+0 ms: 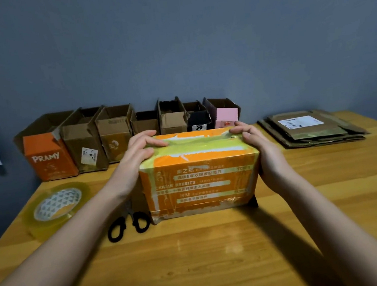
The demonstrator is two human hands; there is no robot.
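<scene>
Nearest you is bare wooden surface (pixel 205 246), which leaves room to turn or slide the work. The black-handled scissors (pixel 127 221) lie just left of the carton's near corner and the roll of clear packing tape (pixel 56 204) lies flat further left. Both are within reach of your left arm, which fits a sealing job.

The orange carton (pixel 200 176) stands on the surface in the middle of the view, with its flaps closed and glossy tape across the top and down the sides. Its long axis runs left to right, roughly parallel to the near edge of the surface. The printed long side faces you with the lettering upright, and the taped seam faces up.

Your left hand (pixel 139 152) lies over the top left end, its fingers (pixel 157 142) bent down onto the tape near the far edge. Your right hand (pixel 260 149) cups the right end, with its fingertips curled onto the top corner. Holding both ends probably steadies the carton while you press the tape flat, or readies it for lifting.

Behind it a row of open boxes stands along the blue wall, from the orange PRAMY box (pixel 49 157) on the left to a pink box (pixel 225 115). Far right lies a stack of flattened cardboard (pixel 309 130), well apart from your hands.
</scene>
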